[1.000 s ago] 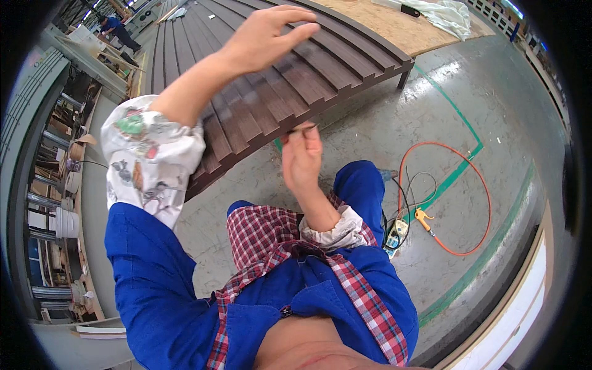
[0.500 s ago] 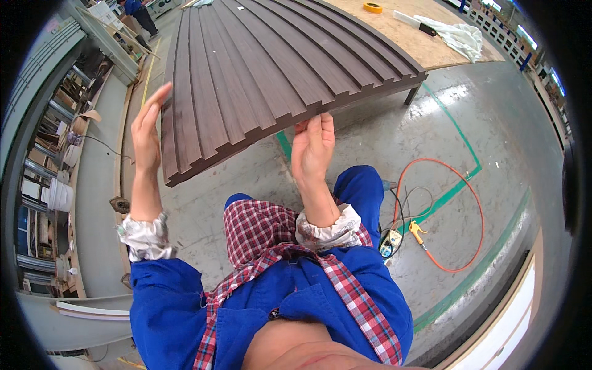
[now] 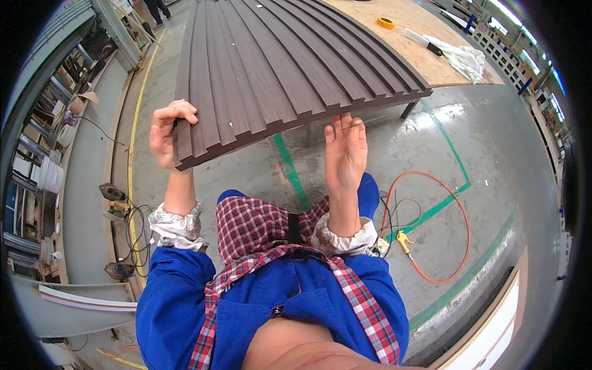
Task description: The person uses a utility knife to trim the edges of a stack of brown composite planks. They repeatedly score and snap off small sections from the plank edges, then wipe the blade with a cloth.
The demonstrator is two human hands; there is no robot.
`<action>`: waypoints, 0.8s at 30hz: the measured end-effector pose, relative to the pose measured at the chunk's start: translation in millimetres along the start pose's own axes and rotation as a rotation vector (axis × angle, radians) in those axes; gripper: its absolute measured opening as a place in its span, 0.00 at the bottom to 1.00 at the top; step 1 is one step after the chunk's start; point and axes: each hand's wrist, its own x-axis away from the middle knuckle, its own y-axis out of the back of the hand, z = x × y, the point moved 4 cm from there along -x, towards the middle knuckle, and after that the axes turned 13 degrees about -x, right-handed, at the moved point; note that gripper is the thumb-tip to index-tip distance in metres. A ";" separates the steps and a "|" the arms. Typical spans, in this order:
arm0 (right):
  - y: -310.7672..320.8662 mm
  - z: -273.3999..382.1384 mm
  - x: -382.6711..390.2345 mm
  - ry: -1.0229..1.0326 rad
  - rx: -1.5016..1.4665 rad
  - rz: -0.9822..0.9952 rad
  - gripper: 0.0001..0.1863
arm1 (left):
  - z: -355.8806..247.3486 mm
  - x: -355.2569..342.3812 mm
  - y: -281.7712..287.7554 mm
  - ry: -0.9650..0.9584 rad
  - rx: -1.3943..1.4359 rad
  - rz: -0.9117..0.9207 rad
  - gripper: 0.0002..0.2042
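A dark brown, wood-grained panel with raised parallel ribs [image 3: 265, 80] reaches away from me, its stepped near end facing my body. At its near left corner, my left hand [image 3: 166, 132] is closed around the side edge, with curled fingers on the top. My right hand [image 3: 347, 151] is palm up at the near end, right of the middle. Its fingers stretch toward the underside, and some tips are hidden beneath the edge. It does not wrap round the panel.
Right of the panel, a wooden board surface [image 3: 364, 21] carries orange tape [image 3: 385, 23], a black-handled tool [image 3: 425, 42] and white cloth [image 3: 465, 61]. On the floor lie a red hose [image 3: 467, 240] with a yellow air gun [image 3: 404, 240]. Cables [image 3: 135, 231] lie at left; another person [image 3: 157, 11] stands far off.
My left hand, straight beside the panel's left side before, has come down and curled over its corner. My right hand has shifted right along the near end, its fingers more spread.
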 end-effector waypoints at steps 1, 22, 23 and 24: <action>3.3 1.8 -4.1 0.003 0.003 0.012 0.09 | 1.1 1.2 -1.9 0.017 0.054 -0.010 0.22; 1.4 25.0 -14.0 0.062 0.119 -0.020 0.10 | -10.6 3.5 -8.3 0.091 0.100 -0.125 0.26; 3.3 25.8 -14.7 0.065 0.125 -0.026 0.10 | -12.1 2.3 -10.2 0.087 0.081 -0.115 0.26; 3.4 29.2 -15.3 0.079 0.122 -0.007 0.09 | -14.6 1.6 -15.3 0.086 0.069 -0.111 0.27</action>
